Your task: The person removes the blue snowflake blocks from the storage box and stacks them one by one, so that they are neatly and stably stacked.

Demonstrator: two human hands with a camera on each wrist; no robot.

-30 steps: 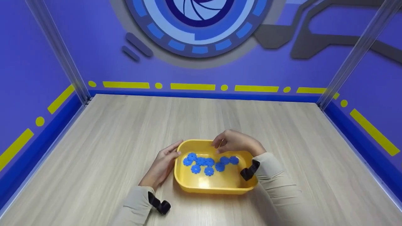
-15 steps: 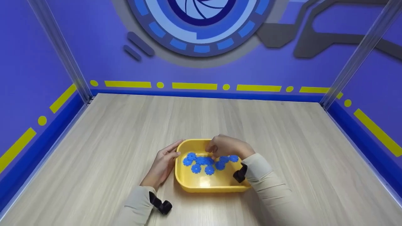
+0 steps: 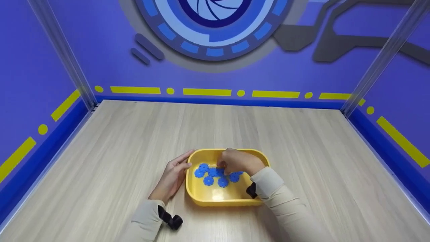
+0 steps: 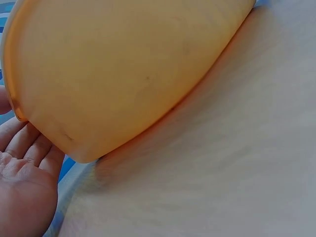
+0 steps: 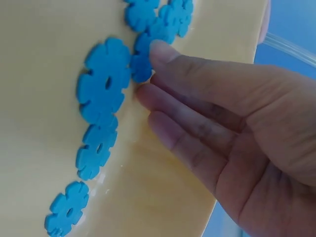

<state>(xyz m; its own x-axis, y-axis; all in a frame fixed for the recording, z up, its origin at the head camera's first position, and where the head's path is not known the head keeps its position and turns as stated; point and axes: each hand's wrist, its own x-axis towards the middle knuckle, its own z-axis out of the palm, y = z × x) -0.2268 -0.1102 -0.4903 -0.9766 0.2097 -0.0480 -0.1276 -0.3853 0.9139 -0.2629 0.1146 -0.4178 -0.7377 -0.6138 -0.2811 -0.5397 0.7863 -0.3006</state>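
Note:
A yellow plastic basin stands on the table with several blue snowflake discs lying in it. My left hand holds the basin's left side, thumb at the rim; its fingers lie against the outside wall. My right hand reaches into the basin at the back, fingers bent down among the discs. In the right wrist view its thumb lies over one blue snowflake disc, with fingertips close beneath it, in a pinch. The index fingertip is largely hidden. Other discs lie beside it.
The wood-grain table extends around the basin. Blue panels with yellow marks wall it in at the back and both sides. Clear corner posts rise at the back corners.
My right hand has moved left and down into the basin, from above its back rim to the discs. The left hand has kept its place on the basin's side.

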